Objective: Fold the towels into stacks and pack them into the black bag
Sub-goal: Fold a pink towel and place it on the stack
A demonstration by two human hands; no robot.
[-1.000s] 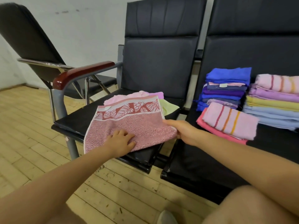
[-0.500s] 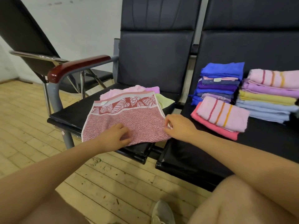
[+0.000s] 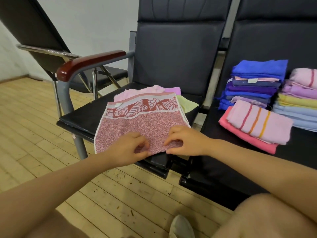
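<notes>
- Red patterned towel lay flat on left black seat, near edge hanging over seat front.
- Left hand & right hand sat close together at that near edge, fingers curled, both pinching the cloth.
- Under it: pink towel & pale yellow-green towel, unfolded.
- Right seat held folded stacks: blue/purple stack, pastel stack, striped pink towel on coral one in front.
- Black bag not seen.
</notes>
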